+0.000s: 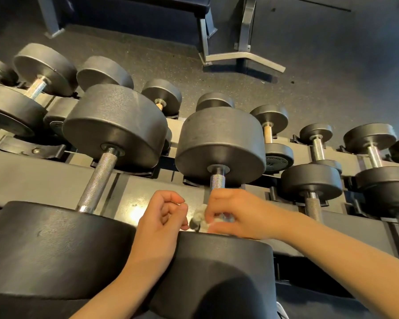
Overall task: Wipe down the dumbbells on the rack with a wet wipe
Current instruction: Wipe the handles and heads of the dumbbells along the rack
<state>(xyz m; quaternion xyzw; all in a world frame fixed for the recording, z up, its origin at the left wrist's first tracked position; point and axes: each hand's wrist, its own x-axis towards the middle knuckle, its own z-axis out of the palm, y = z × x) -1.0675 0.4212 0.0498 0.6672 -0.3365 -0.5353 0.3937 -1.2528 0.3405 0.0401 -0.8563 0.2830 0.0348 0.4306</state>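
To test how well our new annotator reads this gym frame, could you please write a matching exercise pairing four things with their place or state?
Things:
1. wet wipe
2. left hand
3. left dumbbell's handle
4. metal bench frame

Places or states:
A. standing on the floor beyond the rack
B. loosely curled, holding nothing
C. bare, knurled and fully exposed
D. crumpled in the right hand at the middle dumbbell's handle

Pairs: 1-D, 2-B, 3-C, 4-A
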